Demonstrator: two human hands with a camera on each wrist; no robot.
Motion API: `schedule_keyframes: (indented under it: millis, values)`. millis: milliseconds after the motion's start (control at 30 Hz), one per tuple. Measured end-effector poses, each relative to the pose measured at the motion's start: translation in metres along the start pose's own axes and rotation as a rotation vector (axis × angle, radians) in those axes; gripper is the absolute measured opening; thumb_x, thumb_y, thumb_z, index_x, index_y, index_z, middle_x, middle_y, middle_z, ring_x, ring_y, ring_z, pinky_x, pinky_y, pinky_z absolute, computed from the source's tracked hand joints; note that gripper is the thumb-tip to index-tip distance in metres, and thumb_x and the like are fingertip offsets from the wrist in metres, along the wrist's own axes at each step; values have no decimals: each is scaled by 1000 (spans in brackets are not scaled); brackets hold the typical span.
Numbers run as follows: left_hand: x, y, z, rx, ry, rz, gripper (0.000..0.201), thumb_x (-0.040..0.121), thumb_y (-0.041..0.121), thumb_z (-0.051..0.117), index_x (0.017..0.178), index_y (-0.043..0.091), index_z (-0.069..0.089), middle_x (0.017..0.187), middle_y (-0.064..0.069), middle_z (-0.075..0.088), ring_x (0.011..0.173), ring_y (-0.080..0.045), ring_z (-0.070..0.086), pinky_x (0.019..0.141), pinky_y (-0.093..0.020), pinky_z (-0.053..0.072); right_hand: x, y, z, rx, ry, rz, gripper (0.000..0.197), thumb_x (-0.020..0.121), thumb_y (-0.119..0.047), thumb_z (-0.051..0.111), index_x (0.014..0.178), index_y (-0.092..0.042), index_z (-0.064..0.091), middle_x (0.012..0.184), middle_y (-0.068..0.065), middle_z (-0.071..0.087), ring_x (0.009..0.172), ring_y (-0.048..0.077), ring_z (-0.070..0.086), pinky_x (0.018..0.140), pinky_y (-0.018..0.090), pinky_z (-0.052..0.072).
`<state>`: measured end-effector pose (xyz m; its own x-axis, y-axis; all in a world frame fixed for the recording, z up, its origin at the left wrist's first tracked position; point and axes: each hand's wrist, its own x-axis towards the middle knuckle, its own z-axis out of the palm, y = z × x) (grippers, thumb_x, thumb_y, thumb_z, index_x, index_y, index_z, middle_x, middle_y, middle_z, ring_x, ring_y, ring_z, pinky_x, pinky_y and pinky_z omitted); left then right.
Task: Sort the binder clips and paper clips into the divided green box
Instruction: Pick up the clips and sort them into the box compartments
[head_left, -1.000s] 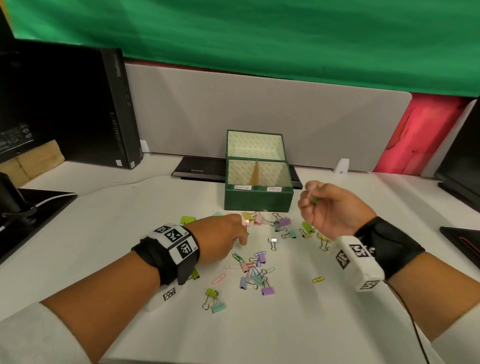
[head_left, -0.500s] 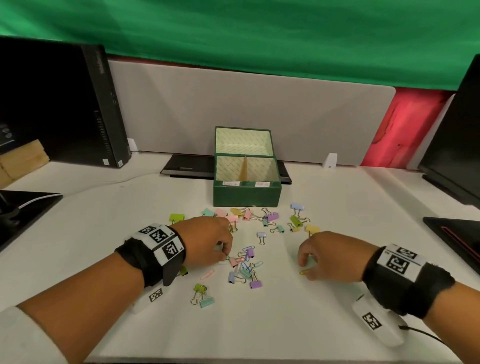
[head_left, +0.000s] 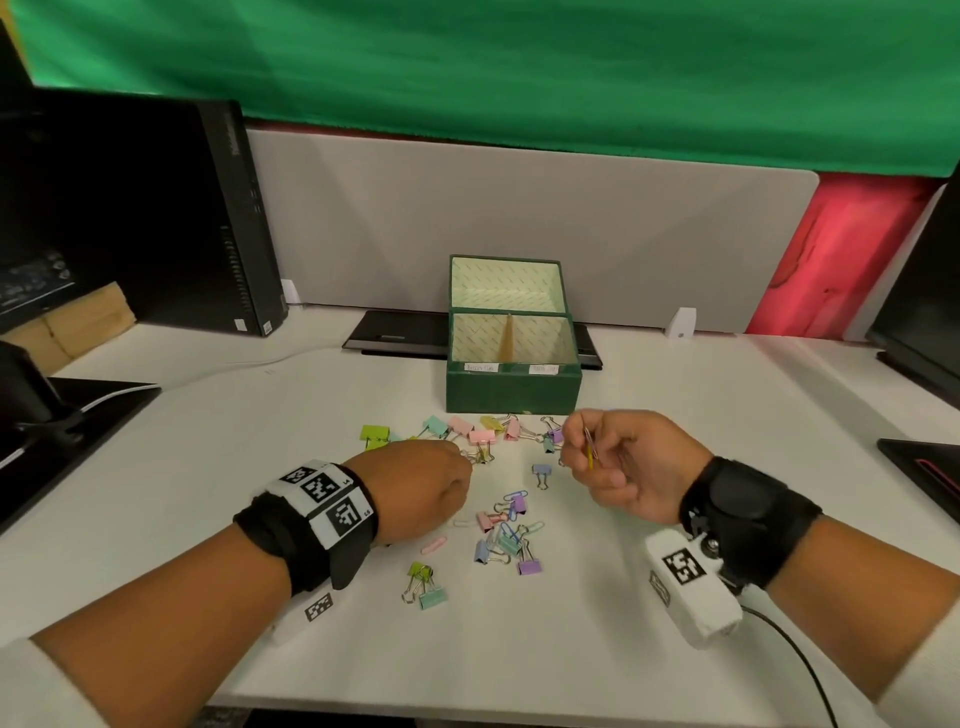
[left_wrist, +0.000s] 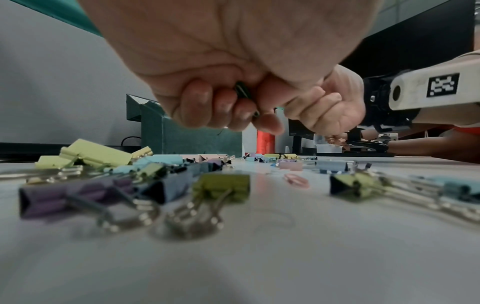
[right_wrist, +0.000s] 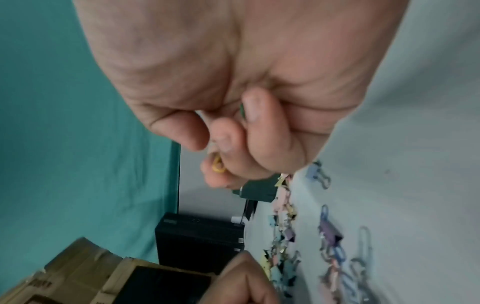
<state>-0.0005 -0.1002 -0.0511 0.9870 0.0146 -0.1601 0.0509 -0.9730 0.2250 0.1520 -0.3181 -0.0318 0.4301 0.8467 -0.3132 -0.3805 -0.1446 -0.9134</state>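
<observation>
The green box stands open at the table's middle back, with a divider between two compartments that look bare. Pastel binder clips and paper clips lie scattered in front of it, and a pink paper clip sits near my left wrist. My left hand hovers low over the clips with its fingers curled round a green paper clip. My right hand is raised to the box's front right and pinches a yellow paper clip with other thin clips. In the right wrist view that yellow paper clip shows between the fingertips.
A black computer tower stands at the back left and a flat black device lies behind the box. Dark pads sit at the left edge and the right edge. A grey partition closes the back.
My right hand dropped to the table onto the yellow paper clip, then rose with it pinched in its fingers. My left hand drew into a fist on a green clip and shifted slightly toward the box.
</observation>
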Motion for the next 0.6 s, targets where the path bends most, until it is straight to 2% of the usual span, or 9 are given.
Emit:
schedule_keyframes:
  millis: [67,100,133,200,233,267,367,500,600]
  values:
    - [-1,-1,1,-3,25,-6,18,98,32,45,90,22,58,87,13,44,85,-13,49,74,-27,39,8,-3,9,-37,10,-16,19,78,-2,39,81,-9,57,67,6,43,44,12,28,38,18,20]
    - [-2,0,1,12,17,0,16,96,38,50,94,26,61,91,16,43,86,-11,49,75,-26,39,12,-5,14,-239,38,-26,17,85,-4,44,81,-10,60,65,4,44,43,11,29,38,19,23]
    - [-2,0,1,36,-5,11,16,94,42,54,101,31,63,95,18,42,88,-8,47,77,-25,39,14,-6,21,-567,63,-43,16,89,-8,52,81,-13,66,64,0,49,44,10,34,40,20,28]
    - [-2,0,1,74,-48,34,23,92,44,59,111,34,66,101,18,39,90,-7,44,78,-24,38,17,-6,31,-1287,48,-96,11,89,-20,64,85,-24,74,71,-15,61,53,1,48,53,14,37]
    - [-2,0,0,84,-52,45,23,92,44,60,111,34,68,101,17,40,89,-7,45,77,-24,38,18,-3,35,-1506,-6,-99,10,88,-24,65,89,-28,75,77,-21,62,62,-3,51,59,13,37]
    - [-1,0,0,88,-44,58,22,92,43,60,110,34,69,100,16,42,89,-7,46,75,-24,38,17,1,38,-1625,-41,-76,11,88,-28,65,92,-31,75,85,-23,63,71,-5,53,64,14,39]
    - [-1,0,0,108,-7,80,19,92,40,60,101,30,73,97,14,48,87,-9,51,69,-23,38,19,12,42,-1758,-50,-35,13,87,-32,65,97,-31,73,107,-19,65,91,6,59,77,24,48]
    - [-1,-1,3,132,15,83,14,92,38,56,98,31,67,95,16,45,85,-8,48,67,-24,36,22,15,42,-1765,-40,-42,10,88,-29,61,93,-25,70,98,-10,66,86,15,61,66,22,43]
    - [-1,-1,4,106,36,90,7,92,33,53,94,32,60,98,17,49,86,-9,50,72,-26,44,21,12,42,-1788,-70,11,4,85,-27,61,87,-25,64,87,-9,59,78,14,56,59,21,37]
